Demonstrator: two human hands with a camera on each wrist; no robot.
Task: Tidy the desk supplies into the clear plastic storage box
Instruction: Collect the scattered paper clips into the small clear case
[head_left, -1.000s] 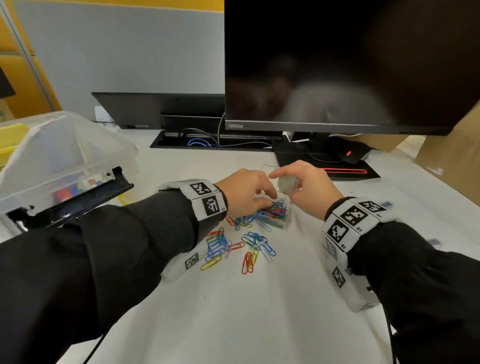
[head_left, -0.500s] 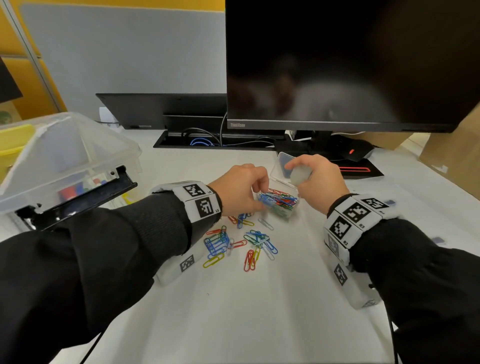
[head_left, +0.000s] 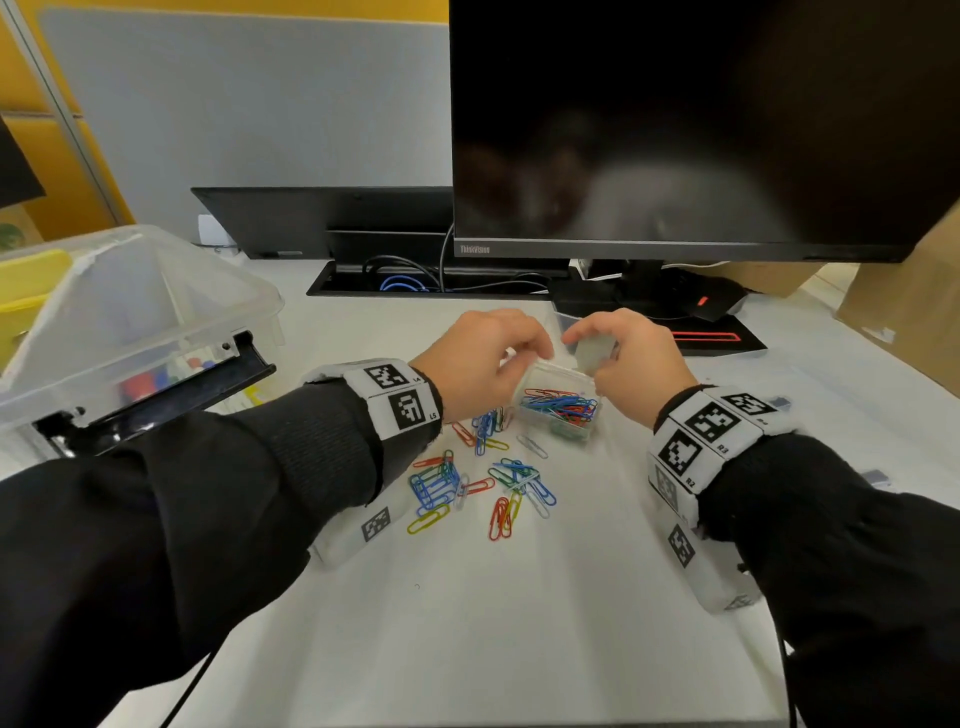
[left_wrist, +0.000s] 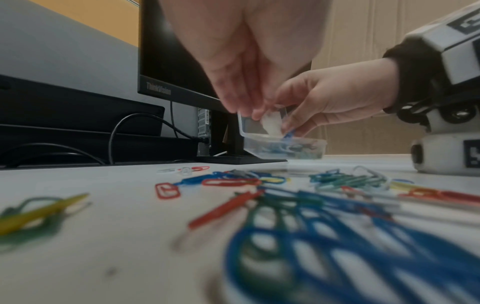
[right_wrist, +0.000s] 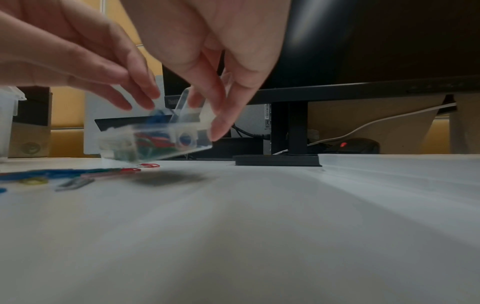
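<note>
At twelve o'clock of the loose paper clips (head_left: 480, 480) on the desk (head_left: 519, 623), the right hand (head_left: 631, 364) grasps the tilted small clip case (head_left: 563, 408), the left hand (head_left: 480, 361) pinches over its open top, and the clear storage box (head_left: 130, 317) sits at nine o'clock.

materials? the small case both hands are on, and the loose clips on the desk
Small case: looks like clear, glossy rigid plastic; the clips inside show through its walls. Loose paper clips: probably wire with a coloured coating, judging by thin bent loops in uniform red, blue, green and yellow. The metal core itself isn't visible.
</note>
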